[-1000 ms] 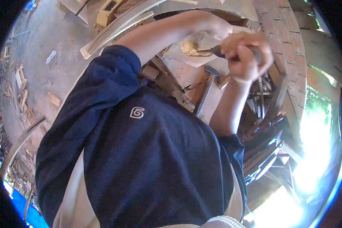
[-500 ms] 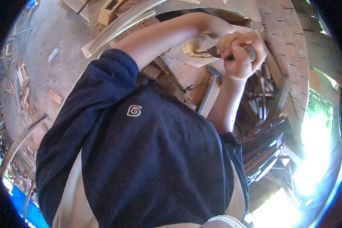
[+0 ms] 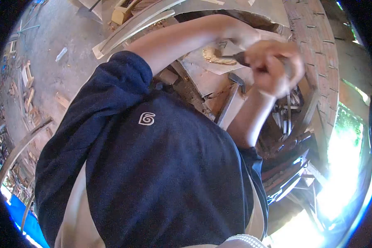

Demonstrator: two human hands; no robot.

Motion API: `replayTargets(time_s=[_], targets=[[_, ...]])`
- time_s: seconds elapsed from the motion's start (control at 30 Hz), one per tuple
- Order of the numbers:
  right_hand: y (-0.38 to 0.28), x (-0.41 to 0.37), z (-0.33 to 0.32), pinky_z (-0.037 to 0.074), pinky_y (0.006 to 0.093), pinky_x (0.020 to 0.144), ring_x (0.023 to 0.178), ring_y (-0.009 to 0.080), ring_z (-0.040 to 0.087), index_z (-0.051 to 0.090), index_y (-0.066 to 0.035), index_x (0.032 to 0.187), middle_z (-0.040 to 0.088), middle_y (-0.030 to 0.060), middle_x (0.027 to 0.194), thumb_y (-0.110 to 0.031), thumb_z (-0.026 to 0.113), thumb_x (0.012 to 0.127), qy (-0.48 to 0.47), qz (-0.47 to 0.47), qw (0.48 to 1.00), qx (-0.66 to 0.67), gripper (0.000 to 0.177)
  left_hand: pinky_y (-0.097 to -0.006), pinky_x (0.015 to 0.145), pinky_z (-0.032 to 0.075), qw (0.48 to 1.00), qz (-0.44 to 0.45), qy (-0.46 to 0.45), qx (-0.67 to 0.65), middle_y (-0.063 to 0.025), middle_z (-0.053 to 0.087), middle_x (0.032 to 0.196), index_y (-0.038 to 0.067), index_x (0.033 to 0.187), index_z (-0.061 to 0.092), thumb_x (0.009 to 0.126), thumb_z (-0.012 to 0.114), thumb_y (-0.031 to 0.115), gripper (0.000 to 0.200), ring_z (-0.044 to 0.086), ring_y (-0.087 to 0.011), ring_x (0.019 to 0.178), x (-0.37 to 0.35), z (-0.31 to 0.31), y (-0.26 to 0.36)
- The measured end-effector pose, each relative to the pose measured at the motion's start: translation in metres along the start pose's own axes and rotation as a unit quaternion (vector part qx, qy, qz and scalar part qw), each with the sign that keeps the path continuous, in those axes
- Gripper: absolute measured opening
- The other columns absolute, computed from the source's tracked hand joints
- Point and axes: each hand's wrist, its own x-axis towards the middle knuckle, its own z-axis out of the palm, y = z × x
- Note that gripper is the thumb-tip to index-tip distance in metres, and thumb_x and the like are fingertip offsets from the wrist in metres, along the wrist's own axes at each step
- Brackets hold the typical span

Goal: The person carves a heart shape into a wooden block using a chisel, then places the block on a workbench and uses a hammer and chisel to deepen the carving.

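Note:
Both my hands are together at the upper right, blurred by motion, around the dark handle of a chisel (image 3: 242,59). My left hand (image 3: 263,49) comes in from above, its arm bent across the front of me. My right hand (image 3: 273,80) wraps the handle from below; exactly how the fingers overlap is smeared. The chisel's thin metal shaft points left over a pale, freshly cut hollow (image 3: 213,53) in a flat wooden piece (image 3: 194,62). A hammer (image 3: 238,81) lies just below, its dark head near my right forearm.
A long plank with rows of slots (image 3: 312,45) runs along the right. Curved wooden strips (image 3: 136,29) lie at the upper left, near a small wooden block (image 3: 118,16). Wood scraps (image 3: 29,82) litter the concrete floor, where a plastic bottle (image 3: 61,53) also lies.
My hands and the chisel have shifted right, drawing the shaft slightly back across the pale hollow. The whole view has also moved a little.

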Motion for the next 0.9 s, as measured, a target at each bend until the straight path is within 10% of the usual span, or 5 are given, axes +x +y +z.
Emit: replayTargets(time_s=[0.07,0.47,0.53,0.67,0.9], targets=[[-0.008,-0.003,-0.006,0.041,0.0272,0.043,0.047,0.0146,0.049,0.05,0.004,0.077,0.051,0.0123,0.058,0.004,0.053,0.074,0.003,0.018,0.992,0.127,0.004,-0.0315,0.074,0.05,0.959,-0.175,0.081,0.206,-0.0078,0.069,0.093,-0.001,0.097,0.067,0.082,0.063,0.009,0.019,0.06,-0.0149,0.084,-0.006,0.015,0.041],[0.02,-0.029,-0.02,0.041,0.0287,0.043,0.049,0.0159,0.051,0.051,0.002,0.077,0.048,0.0072,0.06,0.004,0.054,0.075,0.011,0.087,0.995,-0.043,0.005,-0.0304,0.067,0.05,0.969,-0.092,0.045,0.225,-0.0057,0.069,0.087,0.001,0.093,0.068,0.084,0.059,0.01,0.016,0.061,-0.0139,0.076,0.0,0.011,0.015],[0.023,-0.025,-0.019,0.041,0.0284,0.043,0.049,0.0151,0.051,0.051,0.003,0.081,0.05,0.0079,0.061,0.004,0.056,0.077,-0.011,0.044,0.999,0.028,0.007,-0.0309,0.067,0.05,0.996,-0.054,0.06,-0.04,-0.0049,0.07,0.085,0.001,0.095,0.068,0.083,0.061,0.011,0.017,0.062,-0.0146,0.076,-0.004,0.009,0.005],[-0.005,-0.016,-0.015,0.041,0.0292,0.043,0.051,0.0164,0.051,0.052,0.004,0.089,0.052,0.0108,0.063,0.007,0.054,0.077,-0.04,-0.001,0.999,-0.008,0.013,-0.0304,0.073,0.049,0.967,-0.065,0.081,0.234,-0.0038,0.069,0.087,0.001,0.099,0.068,0.087,0.058,0.015,0.021,0.061,-0.0141,0.08,-0.003,0.011,0.017],[0.015,-0.025,-0.015,0.043,0.0274,0.046,0.05,0.0153,0.051,0.051,0.003,0.076,0.052,0.0093,0.059,0.002,0.057,0.075,0.001,0.054,0.998,0.039,0.007,-0.0331,0.08,0.049,0.971,-0.179,0.048,0.153,-0.0089,0.071,0.101,0.001,0.109,0.066,0.091,0.055,0.019,0.028,0.063,-0.017,0.092,-0.003,0.007,0.018]])
